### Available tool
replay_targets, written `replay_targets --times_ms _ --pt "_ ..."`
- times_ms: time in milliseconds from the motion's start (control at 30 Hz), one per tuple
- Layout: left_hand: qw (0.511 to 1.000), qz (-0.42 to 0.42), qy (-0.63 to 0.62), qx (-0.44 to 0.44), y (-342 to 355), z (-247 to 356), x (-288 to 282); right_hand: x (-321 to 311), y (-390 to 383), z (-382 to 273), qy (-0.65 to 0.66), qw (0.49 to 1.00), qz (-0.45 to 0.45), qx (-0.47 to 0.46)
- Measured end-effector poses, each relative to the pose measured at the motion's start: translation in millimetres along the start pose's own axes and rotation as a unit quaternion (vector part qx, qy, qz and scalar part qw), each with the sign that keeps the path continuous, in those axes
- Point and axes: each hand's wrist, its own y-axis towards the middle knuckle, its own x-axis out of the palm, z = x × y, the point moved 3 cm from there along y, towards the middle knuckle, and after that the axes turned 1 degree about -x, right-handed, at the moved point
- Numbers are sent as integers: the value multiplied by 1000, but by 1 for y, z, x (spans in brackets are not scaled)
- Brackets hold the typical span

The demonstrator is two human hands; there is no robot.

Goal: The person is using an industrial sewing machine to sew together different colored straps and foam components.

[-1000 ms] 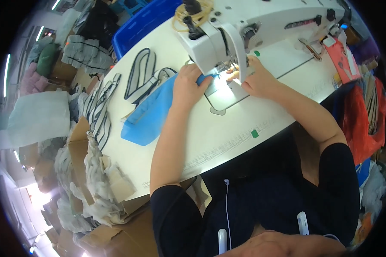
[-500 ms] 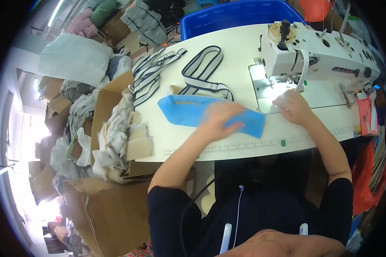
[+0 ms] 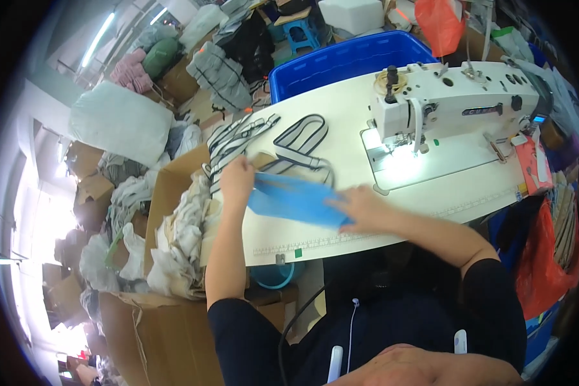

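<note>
Blue fabric piece (image 3: 294, 201) lying flat on the white worktop (image 3: 341, 122), near its front edge and well left of the sewing machine (image 3: 453, 106). Left hand (image 3: 237, 180) at the fabric's left end, fingers curled over the edge, apparently pinching it, though the exact grip stays hard to make out from above. Right hand (image 3: 360, 209) resting on the fabric's right end, fingers spread fairly flat and pressing down rather than closed around anything. Both forearms reaching in from the lower edge, dark sleeves pushed up above the elbows.

Just behind the fabric, a bundle of black-and-white striped straps (image 3: 264, 145), looped and partly overlapping, touching or nearly touching the fabric's far edge. Beyond the worktop, a large blue plastic bin (image 3: 341, 61). Lit needle area under the sewing machine head, with a spool of thread (image 3: 390, 80) on top near its left end. Printed ruler strip (image 3: 315, 243) running along the worktop's front edge, with a small green tag beside it.

Left of the worktop, an open cardboard box (image 3: 174, 186) stuffed with pale cloth scraps (image 3: 180, 238), and more bundles of cloth piled beyond. Red plastic bag (image 3: 547, 257) hanging at the right side of the worktop.
</note>
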Motion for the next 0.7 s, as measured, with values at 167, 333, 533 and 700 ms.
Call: replay_targets --times_ms 167,333,533,700 --pt "906 244 -308 156 2 41 -95 -10 1 -124 212 930 12 -301" --pt "757 245 -507 332 -23 48 -171 -110 29 -108 199 882 310 -294" --pt "735 240 -543 327 -31 74 -186 -197 78 -60 147 863 447 -183" --pt "719 180 -607 288 -34 92 -140 -199 84 -82 -16 877 446 -179"
